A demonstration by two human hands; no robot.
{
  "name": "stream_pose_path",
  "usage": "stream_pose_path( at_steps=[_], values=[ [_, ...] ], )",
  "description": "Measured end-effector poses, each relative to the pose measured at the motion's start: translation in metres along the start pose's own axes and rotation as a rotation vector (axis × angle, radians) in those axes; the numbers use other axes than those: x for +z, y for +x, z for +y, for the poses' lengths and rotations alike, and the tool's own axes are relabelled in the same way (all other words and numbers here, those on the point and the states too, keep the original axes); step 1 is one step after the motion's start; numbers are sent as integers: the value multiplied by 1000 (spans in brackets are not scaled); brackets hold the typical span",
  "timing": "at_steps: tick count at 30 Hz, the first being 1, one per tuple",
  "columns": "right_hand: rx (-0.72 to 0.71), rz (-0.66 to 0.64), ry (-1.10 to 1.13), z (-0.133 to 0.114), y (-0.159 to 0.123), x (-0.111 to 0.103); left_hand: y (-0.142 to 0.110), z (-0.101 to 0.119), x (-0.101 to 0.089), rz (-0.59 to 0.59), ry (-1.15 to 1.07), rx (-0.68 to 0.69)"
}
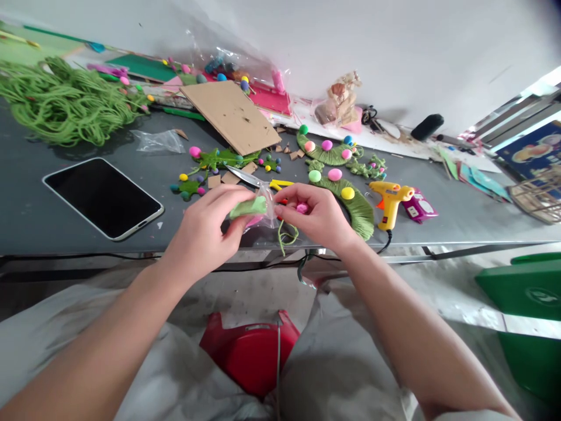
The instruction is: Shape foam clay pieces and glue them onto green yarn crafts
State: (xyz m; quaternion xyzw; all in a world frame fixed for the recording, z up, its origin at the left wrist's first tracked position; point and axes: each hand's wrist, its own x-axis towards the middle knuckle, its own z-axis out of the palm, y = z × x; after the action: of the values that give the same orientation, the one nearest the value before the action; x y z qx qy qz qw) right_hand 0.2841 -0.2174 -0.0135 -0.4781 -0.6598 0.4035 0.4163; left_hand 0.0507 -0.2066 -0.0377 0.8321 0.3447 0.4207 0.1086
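Note:
My left hand (214, 225) is closed around a small clear plastic bag (270, 206) with soft light green material (249, 207) in it. Something pink shows below the green, partly hidden by my fingers. With thumb and forefinger, my right hand (313, 210) pinches the bag's edge, and a small pink lump (302, 207) sits against its curled fingers. Just behind the hands lie scissors (245, 176) with yellow handles. A strand of green yarn (287, 235) hangs below the right hand. Beside that hand rests a green yarn-wrapped curved piece (357, 207) bearing coloured balls.
A phone (104, 197) lies at the left, with a heap of green yarn (65, 102) behind it. Cardboard (230, 114) stands mid-table. At the right are a yellow glue gun (392, 202) and a purple packet (419, 206). A red stool (249, 354) is below.

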Motion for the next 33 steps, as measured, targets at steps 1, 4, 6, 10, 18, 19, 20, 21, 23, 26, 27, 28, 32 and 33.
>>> stream_pose_path(
  at_steps=[1, 4, 6, 10, 18, 19, 20, 21, 23, 26, 27, 28, 32, 33],
  values=[
    [5, 1, -10, 1, 0, 0, -1, 1, 0, -1, -8, -9],
    [13, -6, -45, 3, 2, 0, -2, 2, 1, -22, -9, -16],
    [28, -10, -48, 4, 2, 0, -3, 2, 1, -43, -5, -4],
    [35, 4, -47, 5, 1, 2, -1, 3, 1, -47, 10, 17],
    [35, -30, -167, 2, -1, 5, -4, 4, -1, -71, 29, 49],
    [26, -22, -176, 1, -2, 7, -4, 3, -2, -75, 32, 45],
    [14, -16, -186, 1, -2, 8, -5, 3, -2, -78, 37, 38],
    [1, -10, -196, 0, -2, 9, -5, 3, -2, -76, 44, 29],
    [-23, 6, -199, 0, -2, 12, -5, 4, -2, -71, 50, 11],
    [-53, 62, -158, -1, 0, 12, -2, 5, -4, -54, 61, -17],
    [-62, 96, -148, 0, 0, 11, -1, 4, -5, -47, 78, -36],
    [-71, 147, -134, 0, 2, 8, -1, 3, -7, -38, 102, -63],
    [-41, 416, -11, 3, 6, -13, -4, -14, -21, -12, 191, -206],
    [-26, 439, 6, 3, 7, -19, -6, -20, -23, -13, 202, -233]
  ],
)
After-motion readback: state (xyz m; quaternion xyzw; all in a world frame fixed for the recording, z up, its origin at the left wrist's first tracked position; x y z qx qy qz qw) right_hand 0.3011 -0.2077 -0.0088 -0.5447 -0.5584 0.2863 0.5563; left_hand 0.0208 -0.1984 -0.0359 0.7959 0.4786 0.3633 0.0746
